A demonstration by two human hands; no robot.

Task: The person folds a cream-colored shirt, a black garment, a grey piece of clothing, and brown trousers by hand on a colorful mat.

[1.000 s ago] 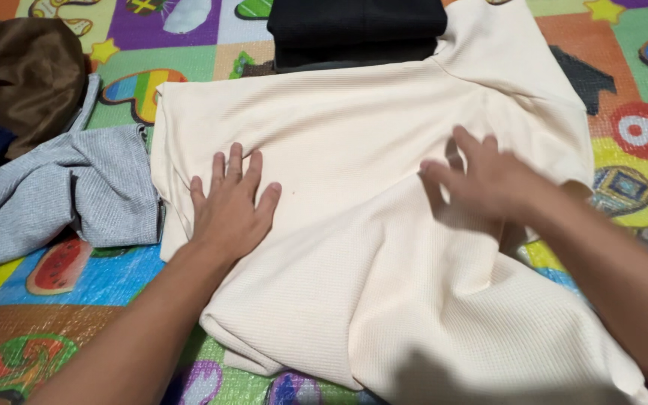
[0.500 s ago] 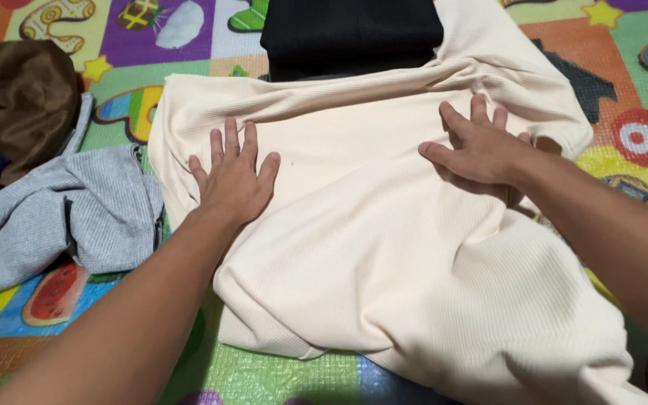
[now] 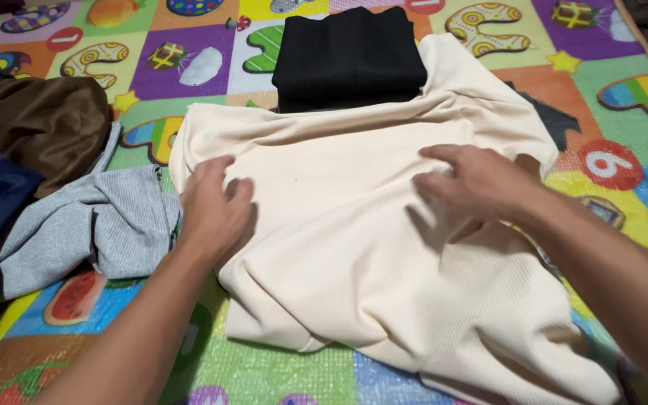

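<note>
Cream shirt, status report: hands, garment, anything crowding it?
Left hand and right hand both flat on the cream waffle-knit shirt, fingers open. Shirt spread, wrinkled. Folded black garment at its top edge; grey garment at left.

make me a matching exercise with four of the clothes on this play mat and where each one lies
Things:
1. cream shirt
2. black folded garment
3. grey garment
4. brown garment

Places:
A. crumpled just left of the left hand
B. far left, beyond the grey one
C. spread under both hands
D. at the top, beyond the cream shirt

Pairs: 1-C, 2-D, 3-A, 4-B
</note>
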